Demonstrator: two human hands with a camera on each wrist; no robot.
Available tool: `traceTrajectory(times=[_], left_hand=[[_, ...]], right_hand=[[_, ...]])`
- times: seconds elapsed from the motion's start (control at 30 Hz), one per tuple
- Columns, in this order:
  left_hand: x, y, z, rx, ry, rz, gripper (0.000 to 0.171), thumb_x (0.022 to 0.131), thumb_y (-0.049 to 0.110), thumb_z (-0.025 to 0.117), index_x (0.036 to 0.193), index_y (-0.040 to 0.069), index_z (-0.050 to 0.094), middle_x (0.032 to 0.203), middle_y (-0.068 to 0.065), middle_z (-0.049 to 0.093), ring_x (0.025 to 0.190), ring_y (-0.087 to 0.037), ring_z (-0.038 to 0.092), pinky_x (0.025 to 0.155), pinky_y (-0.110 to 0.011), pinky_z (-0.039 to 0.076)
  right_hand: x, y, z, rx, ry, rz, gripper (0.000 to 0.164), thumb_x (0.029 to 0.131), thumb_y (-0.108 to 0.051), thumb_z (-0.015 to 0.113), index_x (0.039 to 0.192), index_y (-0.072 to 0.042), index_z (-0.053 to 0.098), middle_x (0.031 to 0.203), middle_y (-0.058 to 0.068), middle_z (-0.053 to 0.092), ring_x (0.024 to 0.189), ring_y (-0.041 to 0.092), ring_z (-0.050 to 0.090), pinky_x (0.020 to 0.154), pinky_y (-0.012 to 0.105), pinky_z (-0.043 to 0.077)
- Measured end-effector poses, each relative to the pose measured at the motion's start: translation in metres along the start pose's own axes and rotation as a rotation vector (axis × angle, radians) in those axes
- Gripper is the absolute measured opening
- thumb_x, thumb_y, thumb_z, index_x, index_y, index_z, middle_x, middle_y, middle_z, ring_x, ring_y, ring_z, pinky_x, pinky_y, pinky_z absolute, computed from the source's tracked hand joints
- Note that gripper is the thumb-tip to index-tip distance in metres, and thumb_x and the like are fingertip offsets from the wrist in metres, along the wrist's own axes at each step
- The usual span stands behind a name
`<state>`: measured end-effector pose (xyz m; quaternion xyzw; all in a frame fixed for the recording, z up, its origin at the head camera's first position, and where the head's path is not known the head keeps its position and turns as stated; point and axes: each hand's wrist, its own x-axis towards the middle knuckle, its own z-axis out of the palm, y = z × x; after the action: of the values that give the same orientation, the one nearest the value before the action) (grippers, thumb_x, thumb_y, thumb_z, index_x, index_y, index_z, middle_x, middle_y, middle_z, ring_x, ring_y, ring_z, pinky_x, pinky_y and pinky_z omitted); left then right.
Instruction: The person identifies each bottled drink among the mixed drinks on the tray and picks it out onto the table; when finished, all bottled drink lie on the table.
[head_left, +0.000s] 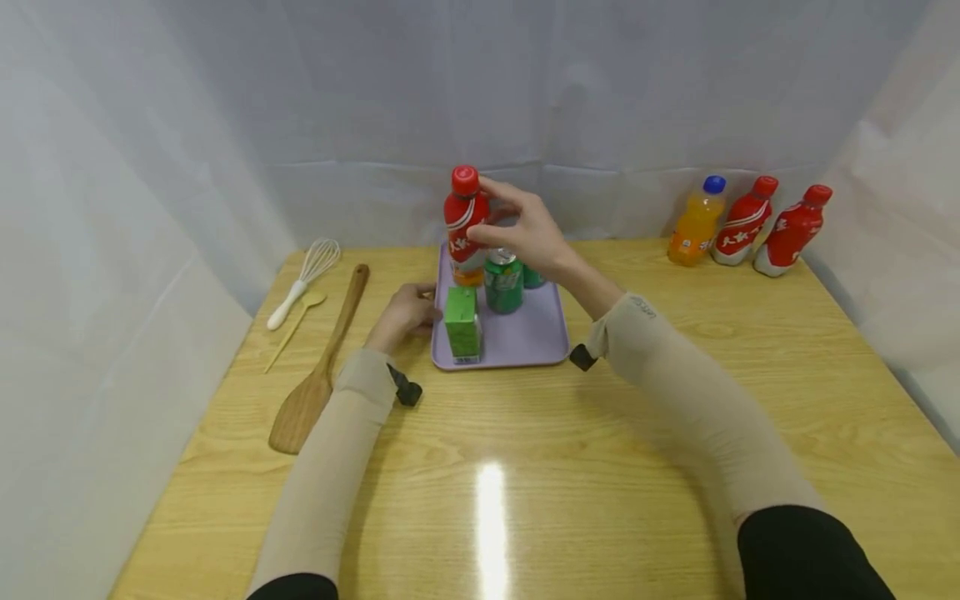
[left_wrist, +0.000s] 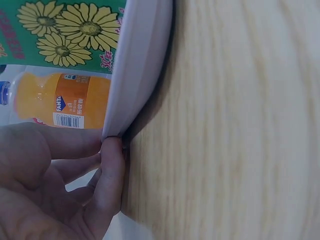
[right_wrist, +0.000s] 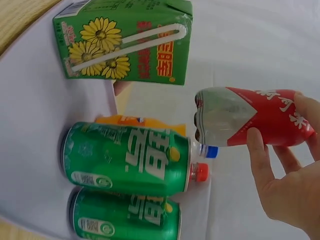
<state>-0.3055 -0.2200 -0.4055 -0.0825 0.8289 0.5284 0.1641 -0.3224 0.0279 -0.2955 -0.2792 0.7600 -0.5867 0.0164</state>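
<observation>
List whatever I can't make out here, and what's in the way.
Orange bottle on the tray: head view, mostly hidden by the held red bottle.
Back can: head view, largely behind the front can and right hand.
Red-capped bottle: right wrist view, body behind the front can.
Carton: left wrist view, cut by the top edge, base behind the tray.

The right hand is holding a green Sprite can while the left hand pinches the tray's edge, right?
Not quite: what's held is wrong. The right wrist view shows the right hand holding a red-labelled cola bottle. The left hand does pinch the edge of the lilac tray.
</observation>
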Motion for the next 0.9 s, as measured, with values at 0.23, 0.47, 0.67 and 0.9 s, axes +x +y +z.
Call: traceTrajectory(times=[0.23,0.47,0.67,0.9], left_hand=[[0.002,0.001,-0.001,0.023,-0.006,-0.008,0.074,0.096,-0.006,0.056,0.165,0.004,0.031,0.141,-0.033,0.060,0.126,-0.041,0.065,0.101,-0.044,0.063],[0.004,0.000,0.000,0.032,0.001,-0.015,0.072,0.097,-0.004,0.056,0.164,0.006,0.034,0.140,-0.032,0.062,0.121,-0.037,0.066,0.100,-0.042,0.064],[0.005,-0.001,0.000,0.020,-0.002,-0.027,0.071,0.098,-0.004,0.056,0.165,0.007,0.033,0.141,-0.031,0.061,0.118,-0.034,0.066,0.099,-0.040,0.064],[0.006,-0.001,-0.001,0.034,-0.002,-0.021,0.072,0.099,-0.003,0.057,0.165,0.007,0.031,0.143,-0.031,0.060,0.123,-0.038,0.067,0.093,-0.035,0.066]], right_hand=[[-0.013,0.008,-0.021,0.020,0.118,-0.041,0.068,0.094,-0.014,0.079,0.157,-0.021,0.052,0.146,0.010,0.060,0.104,0.023,0.063,0.081,0.024,0.063],[-0.026,0.017,-0.051,0.062,0.231,-0.053,0.066,0.094,-0.009,0.077,0.155,-0.018,0.054,0.139,0.012,0.061,0.099,0.017,0.062,0.077,0.020,0.065],[-0.042,0.023,-0.079,0.052,0.289,0.009,0.067,0.096,-0.011,0.076,0.157,-0.021,0.052,0.137,0.007,0.059,0.099,0.014,0.061,0.074,0.018,0.065],[-0.064,0.036,-0.110,0.009,0.351,0.075,0.067,0.096,-0.017,0.078,0.157,-0.026,0.052,0.135,0.000,0.058,0.099,0.012,0.062,0.075,0.017,0.064]])
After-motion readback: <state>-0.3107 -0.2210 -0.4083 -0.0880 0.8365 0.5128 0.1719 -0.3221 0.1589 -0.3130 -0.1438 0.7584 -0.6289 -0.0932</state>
